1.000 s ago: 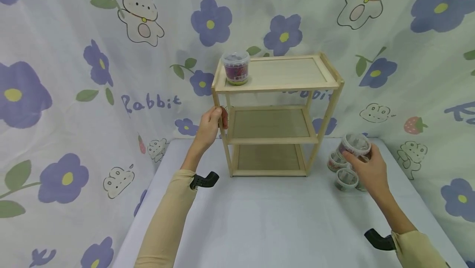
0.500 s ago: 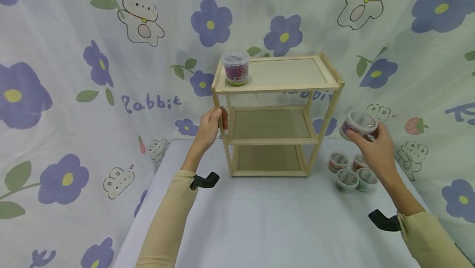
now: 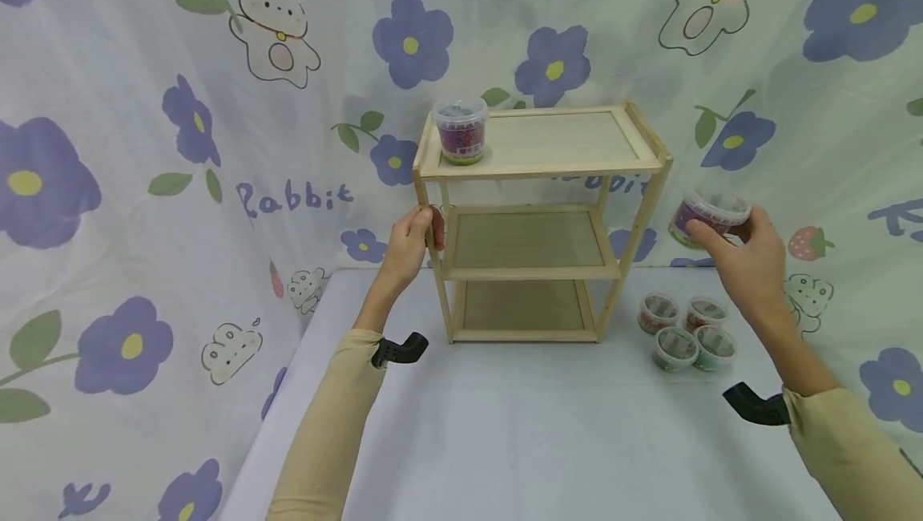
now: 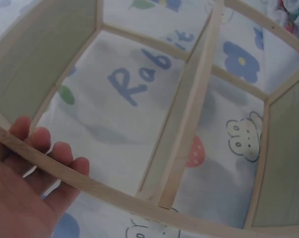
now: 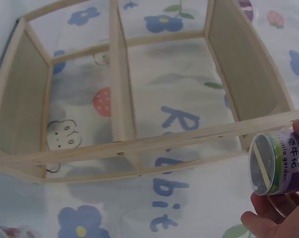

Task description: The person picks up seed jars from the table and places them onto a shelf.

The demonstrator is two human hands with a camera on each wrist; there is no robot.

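A three-tier wooden shelf [image 3: 537, 220] stands at the back of the table. My left hand [image 3: 411, 244] grips its front left post [image 4: 50, 171] at middle-shelf height. A small clear tub with a purple label [image 3: 459, 131] sits on the left of the top shelf. My right hand [image 3: 743, 252] holds a similar purple tub [image 3: 705, 216] in the air, to the right of the shelf and level with the middle tier. In the right wrist view that tub [image 5: 278, 163] is pinched between thumb and fingers, in front of the shelf's side frame [image 5: 139, 141].
Several small clear tubs [image 3: 685, 333] cluster on the pale table [image 3: 534, 425] right of the shelf's foot. A flower and rabbit print cloth [image 3: 216, 144] hangs behind and at both sides. The middle and bottom shelves hold nothing.
My right hand has lifted one tub off the cluster on the table and carried it up and slightly right, to middle-shelf height. The left hand has stayed on the post.
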